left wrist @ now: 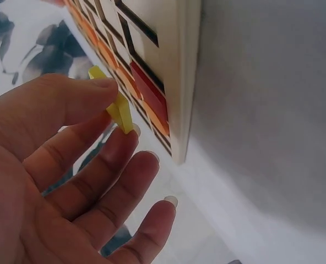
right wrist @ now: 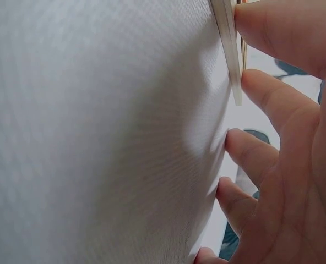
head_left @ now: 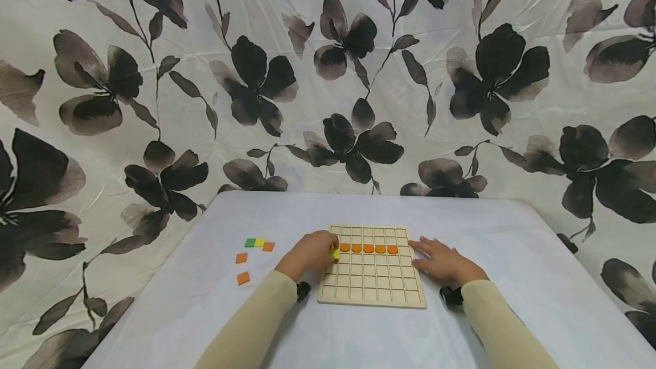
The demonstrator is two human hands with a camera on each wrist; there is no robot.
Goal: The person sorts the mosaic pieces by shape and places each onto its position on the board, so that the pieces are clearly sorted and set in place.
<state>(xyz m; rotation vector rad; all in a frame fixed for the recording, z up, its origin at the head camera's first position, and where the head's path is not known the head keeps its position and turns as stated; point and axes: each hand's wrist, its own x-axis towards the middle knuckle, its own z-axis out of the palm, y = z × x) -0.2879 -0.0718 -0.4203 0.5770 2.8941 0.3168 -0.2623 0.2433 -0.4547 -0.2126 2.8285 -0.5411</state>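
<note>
A wooden grid board (head_left: 371, 304) lies on the white table, with several round orange pieces (head_left: 368, 249) in a row across its cells. At the board's left edge my left hand (head_left: 310, 254) pinches a small flat yellow tile (left wrist: 120, 113) between thumb and fingertips, tilted just off the board. A dark red piece (left wrist: 150, 92) sits in a cell near the edge in the left wrist view. My right hand (head_left: 443, 261) rests at the board's right edge, fingers spread; in the right wrist view its thumb and index fingertip touch the rim and the other fingertips meet the cloth.
Left of the board lie a green tile (head_left: 250, 242), a yellow square tile (head_left: 260, 242) and orange square tiles (head_left: 243, 278). White cloth (head_left: 476, 226) covers the table. A floral curtain (head_left: 353, 95) hangs behind the table's far edge.
</note>
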